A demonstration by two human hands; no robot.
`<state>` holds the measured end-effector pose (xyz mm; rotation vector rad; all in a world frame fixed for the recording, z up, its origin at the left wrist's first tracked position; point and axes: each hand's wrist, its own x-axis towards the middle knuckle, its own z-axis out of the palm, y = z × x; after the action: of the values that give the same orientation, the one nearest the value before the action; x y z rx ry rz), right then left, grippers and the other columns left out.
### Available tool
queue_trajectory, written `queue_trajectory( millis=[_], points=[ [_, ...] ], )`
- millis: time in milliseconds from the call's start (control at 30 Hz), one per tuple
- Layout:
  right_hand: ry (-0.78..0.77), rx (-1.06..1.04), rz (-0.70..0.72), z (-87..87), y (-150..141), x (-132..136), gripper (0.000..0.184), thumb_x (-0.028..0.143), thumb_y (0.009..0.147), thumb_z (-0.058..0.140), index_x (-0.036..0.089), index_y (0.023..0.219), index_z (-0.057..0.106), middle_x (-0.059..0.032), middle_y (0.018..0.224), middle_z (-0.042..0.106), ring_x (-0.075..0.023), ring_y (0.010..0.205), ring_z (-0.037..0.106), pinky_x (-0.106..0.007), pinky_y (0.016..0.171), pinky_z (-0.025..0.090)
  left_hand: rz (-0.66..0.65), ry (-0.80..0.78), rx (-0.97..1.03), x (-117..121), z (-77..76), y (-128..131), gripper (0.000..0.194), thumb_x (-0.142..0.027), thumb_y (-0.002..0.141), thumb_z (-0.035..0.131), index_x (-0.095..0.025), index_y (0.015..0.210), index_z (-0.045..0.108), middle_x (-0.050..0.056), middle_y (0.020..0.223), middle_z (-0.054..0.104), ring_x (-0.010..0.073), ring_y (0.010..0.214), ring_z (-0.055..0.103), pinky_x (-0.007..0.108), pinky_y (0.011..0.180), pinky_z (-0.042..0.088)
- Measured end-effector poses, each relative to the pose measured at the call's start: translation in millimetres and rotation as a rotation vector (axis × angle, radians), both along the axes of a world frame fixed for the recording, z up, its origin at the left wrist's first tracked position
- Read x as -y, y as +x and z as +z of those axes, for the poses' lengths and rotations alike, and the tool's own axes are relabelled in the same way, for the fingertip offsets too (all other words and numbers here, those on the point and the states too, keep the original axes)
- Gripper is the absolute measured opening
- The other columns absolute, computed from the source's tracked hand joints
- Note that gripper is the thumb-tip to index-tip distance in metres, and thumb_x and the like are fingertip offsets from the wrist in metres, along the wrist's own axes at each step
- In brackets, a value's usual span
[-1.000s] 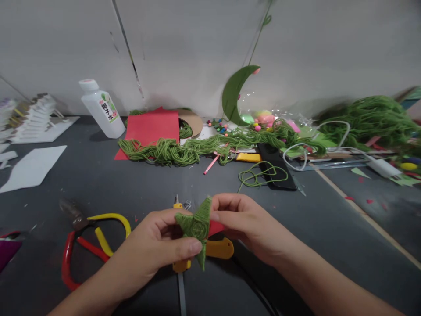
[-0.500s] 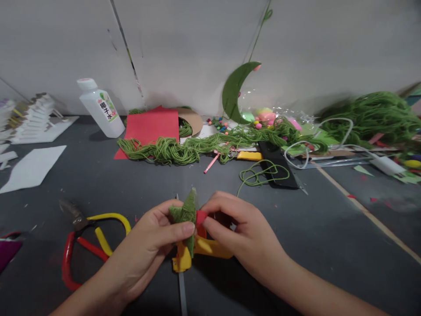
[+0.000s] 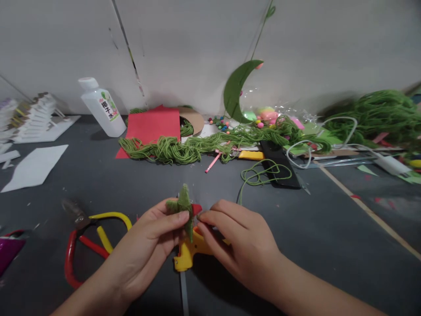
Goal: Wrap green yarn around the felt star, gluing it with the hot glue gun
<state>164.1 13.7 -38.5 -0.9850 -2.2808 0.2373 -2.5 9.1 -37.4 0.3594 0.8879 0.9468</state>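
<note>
My left hand [image 3: 158, 237] grips a small star [image 3: 184, 199] wrapped in green yarn, thumb across its front. One red point of the star sticks out bare on the right. Close beside that point, my right hand [image 3: 237, 237] is closed in a pinch. A strand of green yarn [image 3: 241, 195] runs from loose loops on the table down behind this hand; the bit between its fingertips barely shows. Under both hands lies a yellow glue gun [image 3: 184, 260] with a glue stick [image 3: 184, 292] out of its rear, partly hidden. Red-and-yellow-handled pliers [image 3: 105, 240] lie left of my left hand.
Along the wall lie a green yarn skein [image 3: 177, 150], red paper [image 3: 153, 123], a yellow cutter [image 3: 251, 155], a pink pencil [image 3: 213, 162] and a black piece [image 3: 279, 169]. A green crescent [image 3: 234, 94] hangs there. A bottle [image 3: 104, 109] stands left; a yarn heap [image 3: 378, 114] lies right.
My right fingertips have come off the red point and sit just below and right of it. The star has shifted slightly left and turned a little in my left hand.
</note>
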Motion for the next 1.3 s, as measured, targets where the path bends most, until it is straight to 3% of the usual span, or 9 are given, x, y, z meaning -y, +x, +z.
queue_trajectory(
  millis=[100, 300, 467, 767, 967, 1033, 1100, 1200, 1300],
  points=[
    [-0.049, 0.025, 0.027, -0.7, -2, -1, 0.021, 0.017, 0.089, 0.044, 0.013, 0.080, 0.063, -0.0036, 0.066, 0.058, -0.0114, 0.058, 0.049, -0.021, 0.054, 0.038, 0.041, 0.035, -0.063, -2, -0.7, -1, 0.007, -0.011, 0.074, 0.065, -0.015, 0.079, 0.067, 0.001, 0.073, 0.065, 0.0094, 0.066, 0.059, 0.020, 0.067, 0.048],
    [0.078, 0.172, 0.045, -1.1, -4, 1, 0.023, 0.016, 0.090, 0.039, 0.015, 0.080, 0.060, -0.0010, 0.062, 0.051, -0.0121, 0.052, 0.042, -0.024, 0.048, 0.030, 0.105, 0.121, -0.249, -1, -1.5, 1, 0.005, -0.015, 0.071, 0.068, -0.016, 0.075, 0.064, -0.003, 0.065, 0.060, 0.0092, 0.063, 0.056, 0.019, 0.064, 0.046],
    [0.061, 0.282, 0.116, 1.6, -4, 2, 0.019, 0.013, 0.088, 0.040, 0.014, 0.085, 0.058, -0.0010, 0.066, 0.053, -0.0128, 0.053, 0.040, -0.025, 0.048, 0.028, 0.109, 0.213, -0.406, 2, -1.4, 1, 0.010, -0.016, 0.071, 0.069, -0.017, 0.071, 0.059, -0.004, 0.068, 0.060, 0.0081, 0.063, 0.053, 0.017, 0.061, 0.042],
    [0.076, 0.311, 0.086, -0.4, -2, 0, 0.020, 0.013, 0.088, 0.039, 0.015, 0.081, 0.058, -0.0006, 0.062, 0.049, -0.0136, 0.052, 0.041, -0.026, 0.047, 0.026, 0.028, 0.135, -0.202, 0, 4.9, -1, 0.006, -0.012, 0.072, 0.064, -0.017, 0.074, 0.061, -0.004, 0.065, 0.054, 0.0093, 0.064, 0.053, 0.020, 0.065, 0.044],
    [0.016, 0.263, 0.082, 0.1, -3, -1, 0.021, 0.015, 0.088, 0.041, 0.016, 0.073, 0.057, -0.0007, 0.063, 0.050, -0.0128, 0.054, 0.041, -0.025, 0.048, 0.028, -0.013, 0.138, -0.166, -3, 4.3, -2, 0.008, -0.013, 0.070, 0.067, -0.018, 0.072, 0.062, -0.002, 0.071, 0.061, 0.0103, 0.067, 0.056, 0.020, 0.065, 0.045],
    [-0.073, 0.204, 0.100, 1.6, -2, -3, 0.021, 0.015, 0.087, 0.042, 0.016, 0.071, 0.057, -0.0016, 0.065, 0.050, -0.0127, 0.056, 0.043, -0.024, 0.050, 0.030, -0.049, 0.195, -0.195, -2, 3.7, -4, 0.008, -0.013, 0.070, 0.068, -0.019, 0.073, 0.064, -0.002, 0.071, 0.062, 0.0101, 0.066, 0.055, 0.020, 0.065, 0.044],
    [-0.263, 0.086, 0.106, 5.1, 0, -7, 0.020, 0.013, 0.083, 0.045, 0.016, 0.067, 0.056, -0.0013, 0.064, 0.050, -0.0123, 0.058, 0.045, -0.023, 0.052, 0.033, -0.098, 0.329, -0.276, -2, 3.6, -7, 0.008, -0.012, 0.070, 0.069, -0.019, 0.071, 0.067, -0.001, 0.071, 0.062, 0.0112, 0.068, 0.054, 0.021, 0.066, 0.043],
    [-0.695, -0.205, 0.117, 13.5, 4, -13, 0.014, 0.008, 0.075, 0.046, 0.017, 0.072, 0.057, -0.0009, 0.069, 0.055, -0.0122, 0.065, 0.051, -0.023, 0.059, 0.039, -0.168, 0.528, -0.362, -3, 5.1, -11, 0.009, -0.011, 0.070, 0.068, -0.019, 0.066, 0.069, 0.001, 0.070, 0.062, 0.0132, 0.069, 0.055, 0.023, 0.065, 0.043],
    [-1.110, -0.548, 0.201, 20.4, 4, -13, 0.018, 0.010, 0.071, 0.049, 0.018, 0.086, 0.052, -0.0005, 0.079, 0.058, -0.0120, 0.072, 0.056, -0.024, 0.064, 0.044, -0.163, 0.548, -0.353, -3, 6.9, -11, 0.010, -0.011, 0.068, 0.070, -0.019, 0.062, 0.069, 0.001, 0.068, 0.063, 0.0140, 0.068, 0.056, 0.024, 0.064, 0.044]
  ],
)
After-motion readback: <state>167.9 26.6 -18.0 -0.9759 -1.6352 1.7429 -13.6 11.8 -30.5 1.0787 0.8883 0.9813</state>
